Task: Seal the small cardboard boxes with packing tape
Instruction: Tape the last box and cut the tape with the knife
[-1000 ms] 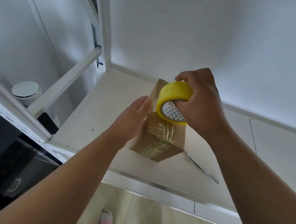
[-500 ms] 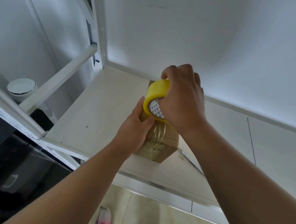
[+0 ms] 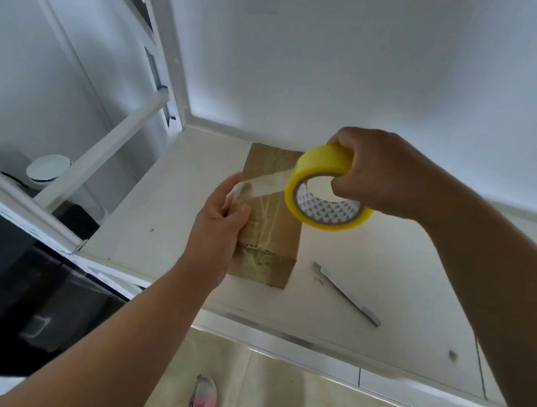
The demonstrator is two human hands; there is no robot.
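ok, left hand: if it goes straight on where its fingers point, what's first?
The left hand grips the box at its left edge, fingers on the tape strip. Straight on, it would likely just slide along the box side, then meet the back wall; depth unclear.

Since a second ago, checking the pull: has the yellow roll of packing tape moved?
Yes: the yellow tape roll moved right, past the right edge of the brown cardboard box.

Taped brown box (image 3: 266,232) on shelf; yellow tape roll (image 3: 325,188) above
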